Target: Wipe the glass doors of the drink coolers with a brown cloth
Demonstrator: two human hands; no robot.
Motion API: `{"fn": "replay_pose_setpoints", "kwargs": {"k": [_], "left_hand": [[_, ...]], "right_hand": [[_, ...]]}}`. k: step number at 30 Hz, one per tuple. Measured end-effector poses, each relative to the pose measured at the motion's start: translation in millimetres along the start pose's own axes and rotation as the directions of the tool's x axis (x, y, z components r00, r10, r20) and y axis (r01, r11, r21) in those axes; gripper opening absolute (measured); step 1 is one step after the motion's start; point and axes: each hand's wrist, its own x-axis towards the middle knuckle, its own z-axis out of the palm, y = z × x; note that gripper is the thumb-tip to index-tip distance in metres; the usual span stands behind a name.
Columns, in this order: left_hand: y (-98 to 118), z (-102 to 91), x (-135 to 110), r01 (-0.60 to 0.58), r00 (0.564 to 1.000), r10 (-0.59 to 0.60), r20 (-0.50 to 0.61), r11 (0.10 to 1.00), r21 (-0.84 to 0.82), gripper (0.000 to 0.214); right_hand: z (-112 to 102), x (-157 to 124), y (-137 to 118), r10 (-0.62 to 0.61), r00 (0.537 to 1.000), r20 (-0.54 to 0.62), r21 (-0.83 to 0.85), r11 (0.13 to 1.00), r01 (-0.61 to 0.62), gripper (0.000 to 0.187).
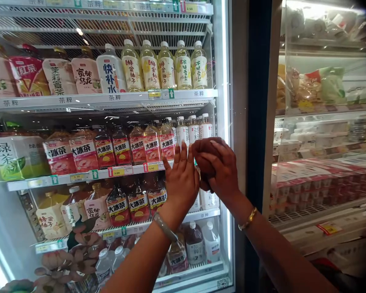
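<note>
My left hand [181, 175] lies flat against the glass door [79, 195] of a drinks fridge, fingers stretched upward and together, holding nothing. A pale bangle circles that wrist. My right hand [224, 171], wearing a gold bracelet, presses a dark brown cloth [202, 154] against the glass just right of the left hand, fingers curled over it. Both hands sit near the door's right edge, at the level of the second shelf.
Behind the glass, shelves [110, 97] carry rows of bottled tea with red, yellow and white labels [134, 146] and price tags. A dark door frame [256, 122] stands right of my hands. Further right, another chiller [323, 134] holds packaged food.
</note>
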Motion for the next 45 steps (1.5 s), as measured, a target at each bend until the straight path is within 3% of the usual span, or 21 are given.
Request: {"fn": "replay_pose_setpoints", "kwargs": {"k": [4,10,13,16,20,24,27,30,35,39,42,45], "left_hand": [[2.2,-2.2,13.7,0.018,0.998,-0.017,0.061,1.0,-0.021,0.071],[-3.5,-4.3,8.8,0.026,0.998,-0.024,0.063,0.999,-0.029,0.069],[-5.4,-6.1,12.0,0.027,0.998,-0.026,0.053,1.0,-0.01,0.066],[-6.2,-10.0,20.7,0.064,0.997,-0.063,0.049,0.998,-0.02,0.067],[-9.9,-16.9,24.3,0.085,0.993,-0.08,0.088,0.995,-0.054,0.071],[-14.9,-22.4,18.6,0.086,0.989,-0.081,0.127,0.996,-0.036,0.069],[-18.2,-24.5,20.4,0.106,0.988,-0.103,0.118,0.994,-0.019,0.067],[-21.7,-26.2,28.3,0.127,0.988,-0.124,0.093,0.991,-0.033,0.066],[-27.2,-30.9,31.7,0.153,0.983,-0.146,0.108,0.986,-0.059,0.069],[-30.0,-33.4,26.8,0.149,0.98,-0.143,0.14,0.988,-0.034,0.068],[-31.7,-34.2,28.6,0.126,0.985,-0.123,0.12,0.992,-0.019,0.066],[-34.7,-35.3,31.9,0.12,0.99,-0.117,0.084,0.992,-0.024,0.067]], "right_hand": [[3.3,8.6,-6.7,0.092,0.995,-0.028,0.043,0.995,-0.091,0.05],[-6.8,-7.1,4.1,-0.088,0.992,0.087,-0.002,0.996,0.089,0.053],[-10.1,11.8,16.1,-0.038,0.997,0.068,-0.019,0.999,0.039,0.051],[-4.4,28.4,10.4,0.027,1.0,0.001,0.01,1.0,-0.027,0.05],[1.0,18.0,-6.0,-0.062,0.995,0.08,0.062,0.996,0.057,0.051],[-5.0,11.0,3.4,-0.123,0.983,0.135,0.043,0.992,0.118,0.056],[-4.5,29.8,13.4,-0.05,0.997,0.059,-0.007,0.999,0.051,0.049],[4.9,49.0,6.2,-0.008,1.0,-0.001,0.02,1.0,0.008,0.05],[11.9,38.0,-16.5,-0.083,0.989,0.124,0.088,0.993,0.073,0.057],[1.9,31.4,-5.5,-0.151,0.977,0.15,0.088,0.986,0.139,0.055],[1.7,47.8,1.4,-0.077,0.993,0.095,0.06,0.996,0.072,0.045],[12.2,62.7,-9.3,-0.02,0.999,0.047,0.053,0.998,0.017,0.049]]}}
